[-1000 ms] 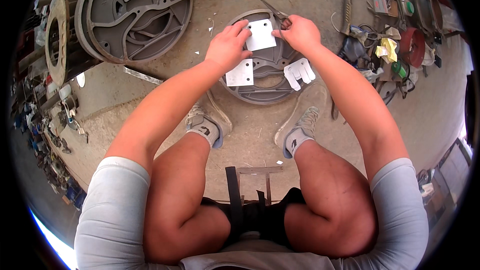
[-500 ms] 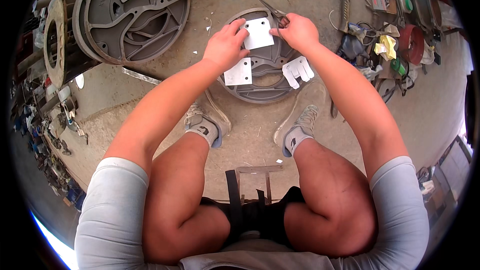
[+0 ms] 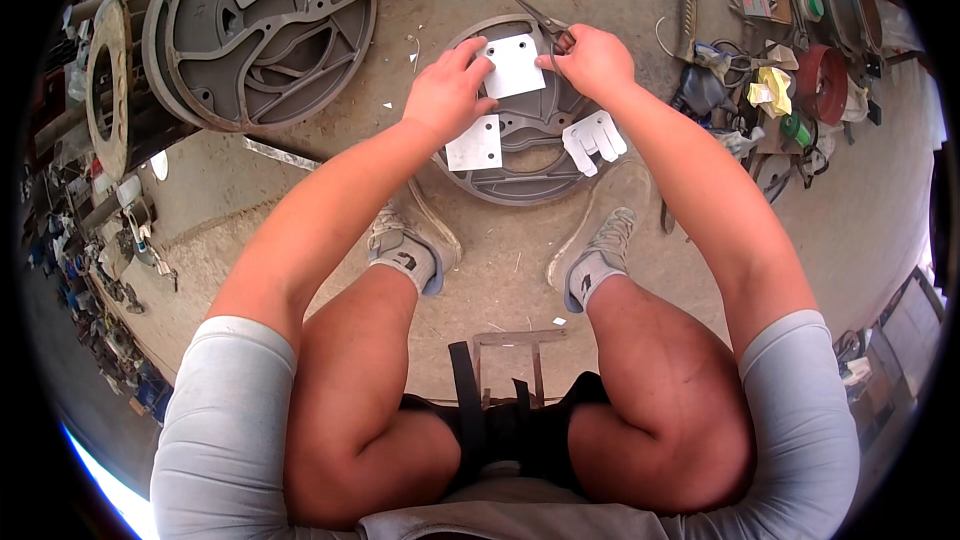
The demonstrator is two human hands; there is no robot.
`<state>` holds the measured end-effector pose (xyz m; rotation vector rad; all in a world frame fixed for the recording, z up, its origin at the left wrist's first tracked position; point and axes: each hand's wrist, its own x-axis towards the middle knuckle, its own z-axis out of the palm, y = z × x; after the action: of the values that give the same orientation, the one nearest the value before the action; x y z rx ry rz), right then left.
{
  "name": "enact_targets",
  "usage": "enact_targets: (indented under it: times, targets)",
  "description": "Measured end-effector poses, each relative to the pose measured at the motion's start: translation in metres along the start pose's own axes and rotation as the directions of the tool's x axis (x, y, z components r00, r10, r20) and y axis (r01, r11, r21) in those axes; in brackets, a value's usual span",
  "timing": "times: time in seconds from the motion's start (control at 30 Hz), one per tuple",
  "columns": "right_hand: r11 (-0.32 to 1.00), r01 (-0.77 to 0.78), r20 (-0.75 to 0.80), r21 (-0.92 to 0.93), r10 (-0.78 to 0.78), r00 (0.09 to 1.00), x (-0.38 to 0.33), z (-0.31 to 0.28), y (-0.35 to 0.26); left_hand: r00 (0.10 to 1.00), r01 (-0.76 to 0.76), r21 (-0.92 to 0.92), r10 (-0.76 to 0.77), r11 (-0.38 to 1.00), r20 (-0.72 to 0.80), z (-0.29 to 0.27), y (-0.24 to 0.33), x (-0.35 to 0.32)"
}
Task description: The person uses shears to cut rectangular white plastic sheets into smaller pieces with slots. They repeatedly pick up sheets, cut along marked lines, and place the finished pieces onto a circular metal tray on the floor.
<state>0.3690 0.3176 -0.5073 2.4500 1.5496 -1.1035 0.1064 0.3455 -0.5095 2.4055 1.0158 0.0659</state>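
My left hand (image 3: 446, 90) grips the left edge of a white square sheet (image 3: 513, 65) with small holes. My right hand (image 3: 592, 60) holds a pair of scissors (image 3: 545, 20) at the sheet's right edge, blades pointing up and left. Both hands work above a round grey metal casting (image 3: 530, 175) that lies on the concrete floor in front of my feet. A second white square piece (image 3: 475, 144) and a notched white piece (image 3: 594, 136) rest on that casting.
A larger round grey casting (image 3: 260, 30) with a perforated plate lies upper left, beside a wheel-like part (image 3: 105, 80). Tools, cables, a yellow rag (image 3: 768, 90) and a red disc (image 3: 822, 80) are scattered to the right. A small metal frame (image 3: 510, 360) stands between my knees.
Both hands and the sheet have stayed almost still; the scissors have shifted only slightly at the sheet's right edge.
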Motion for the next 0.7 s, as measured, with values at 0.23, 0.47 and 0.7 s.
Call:
enact_targets:
  times: [0.23,0.47,0.7]
  targets:
    - [1.000,0.001,-0.002,0.003,-0.001,1.000,0.0003,0.0004,0.0003,1.000,0.003,0.003,-0.003,1.000,0.008,-0.0016,0.0013,0.0001]
    - [1.000,0.002,0.004,0.002,-0.002,1.000,-0.0003,-0.0004,-0.0002,0.999,-0.032,0.022,0.032,0.999,0.024,-0.0034,0.0013,-0.0019]
    - [1.000,-0.001,0.007,0.011,0.000,1.000,-0.0004,-0.0003,-0.0004,0.997,-0.074,0.056,0.073,0.996,0.025,-0.0015,-0.0022,-0.0028]
